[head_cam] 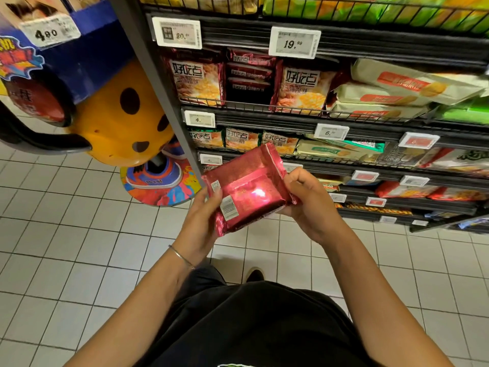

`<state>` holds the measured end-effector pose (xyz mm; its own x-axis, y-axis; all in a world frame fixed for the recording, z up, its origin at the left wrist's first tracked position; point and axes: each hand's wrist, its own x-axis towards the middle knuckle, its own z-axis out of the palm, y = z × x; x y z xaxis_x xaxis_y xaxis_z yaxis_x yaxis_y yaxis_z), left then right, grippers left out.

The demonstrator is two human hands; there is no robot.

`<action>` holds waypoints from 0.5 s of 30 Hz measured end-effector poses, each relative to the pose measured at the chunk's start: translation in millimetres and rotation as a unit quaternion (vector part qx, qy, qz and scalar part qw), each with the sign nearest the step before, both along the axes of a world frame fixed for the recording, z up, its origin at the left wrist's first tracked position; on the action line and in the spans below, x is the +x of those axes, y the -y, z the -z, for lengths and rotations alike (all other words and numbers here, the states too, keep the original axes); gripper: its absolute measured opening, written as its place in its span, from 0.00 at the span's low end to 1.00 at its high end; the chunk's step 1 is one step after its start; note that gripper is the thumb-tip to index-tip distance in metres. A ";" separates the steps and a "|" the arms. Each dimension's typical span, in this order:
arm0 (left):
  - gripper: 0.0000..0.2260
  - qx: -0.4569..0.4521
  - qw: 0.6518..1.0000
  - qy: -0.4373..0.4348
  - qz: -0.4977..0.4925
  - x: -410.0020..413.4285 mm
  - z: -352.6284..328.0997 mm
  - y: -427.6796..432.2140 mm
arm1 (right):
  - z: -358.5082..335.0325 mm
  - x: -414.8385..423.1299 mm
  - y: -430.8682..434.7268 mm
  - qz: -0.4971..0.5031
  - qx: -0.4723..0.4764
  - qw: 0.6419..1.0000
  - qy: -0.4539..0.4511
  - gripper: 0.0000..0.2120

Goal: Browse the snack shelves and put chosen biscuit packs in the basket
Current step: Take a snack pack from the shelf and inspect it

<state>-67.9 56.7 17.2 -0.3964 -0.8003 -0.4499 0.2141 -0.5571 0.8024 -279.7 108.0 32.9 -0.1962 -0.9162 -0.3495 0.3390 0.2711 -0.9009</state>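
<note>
A shiny dark-red biscuit pack [248, 192] is held in front of me with its back side up, showing white labels and a glare spot. My left hand [203, 221] grips its left edge, thumb on top near the label. My right hand [309, 202] holds the right end with curled fingers. Matching red packs [197, 80] stand on the black wire shelf [264, 104] just above and behind. No basket is in view.
Shelves to the right carry cream, green and red snack packs [412, 83] with white price tags [294, 42]. A yellow spotted display figure [119, 120] on a colourful round base [158, 186] stands at left. White tiled floor [66, 247] lies below.
</note>
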 end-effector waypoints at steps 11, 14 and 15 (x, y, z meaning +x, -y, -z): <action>0.21 -0.074 0.990 0.109 -0.052 0.8 -12.1 7.1 | 6.8 -2.1 -10.1 0.009 0.023 0.998 -0.061 0.06; 0.19 -0.070 0.988 0.112 -0.081 0.1 -11.8 8.7 | 7.5 1.4 -11.6 0.033 0.009 0.994 -0.101 0.07; 0.17 -0.074 0.987 0.115 -0.085 0.3 -11.9 8.9 | 7.7 2.1 -12.1 0.042 0.005 0.994 -0.104 0.08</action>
